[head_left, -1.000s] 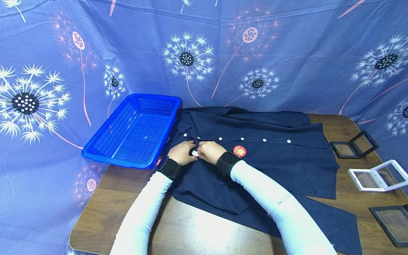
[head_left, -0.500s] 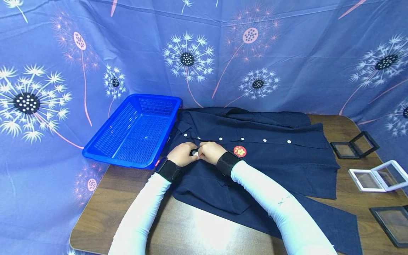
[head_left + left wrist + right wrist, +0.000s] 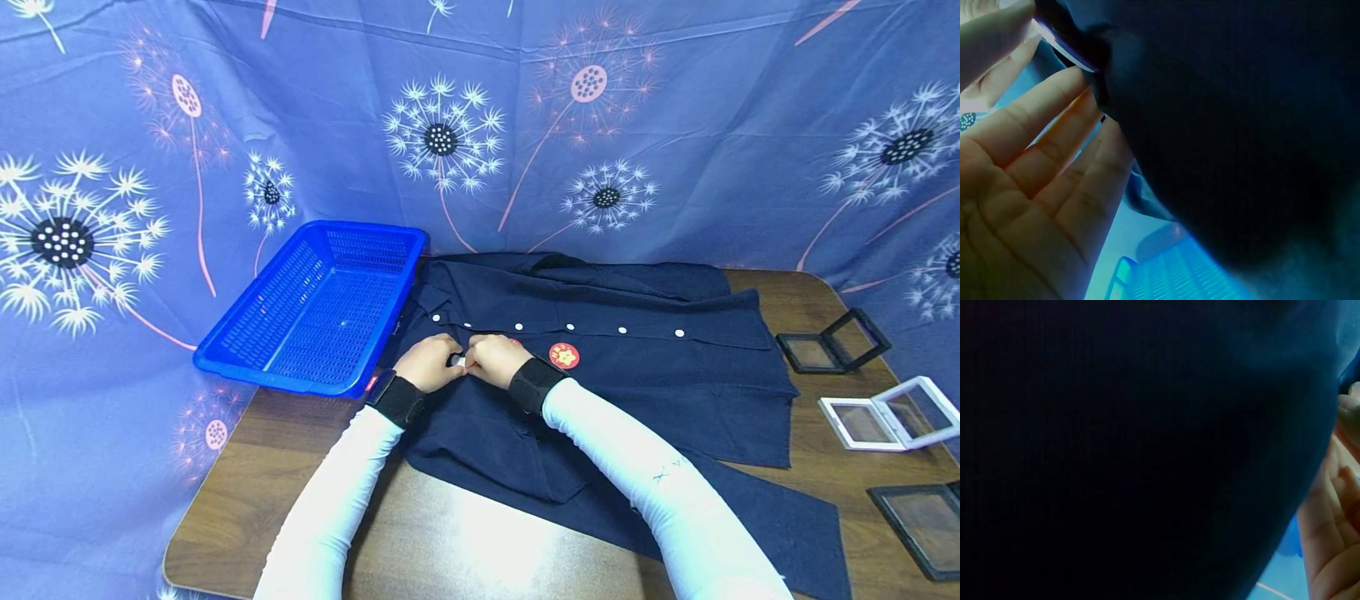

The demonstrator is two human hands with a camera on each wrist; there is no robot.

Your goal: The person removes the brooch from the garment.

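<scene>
A dark navy button-up shirt (image 3: 637, 392) lies spread on the table, its white buttons in a row. My left hand (image 3: 429, 364) is at its collar end, thumb and forefinger on either side of a small white piece (image 3: 460, 361). Beside it my right hand (image 3: 497, 360), fingers curled, pinches at the same piece. In the left wrist view, a thin shiny edge (image 3: 1063, 49) lies between finger and thumb, next to dark cloth (image 3: 1210, 125). Cloth hides most of the right wrist view; some fingers (image 3: 1325, 540) show at its right. What kind of piece it is stays unclear.
A round red badge or sticker with a yellow star (image 3: 564, 356) is on the shirt right of my hands. At the left stands a blue plastic basket (image 3: 360, 367). Along the right edge are a black frame (image 3: 813, 367), a white frame (image 3: 862, 446) and another black frame (image 3: 900, 533).
Both hands stay in nearly the same place, with only slight finger movement. The white piece between them shows a little less, and a bit of red shows beside the right hand.
</scene>
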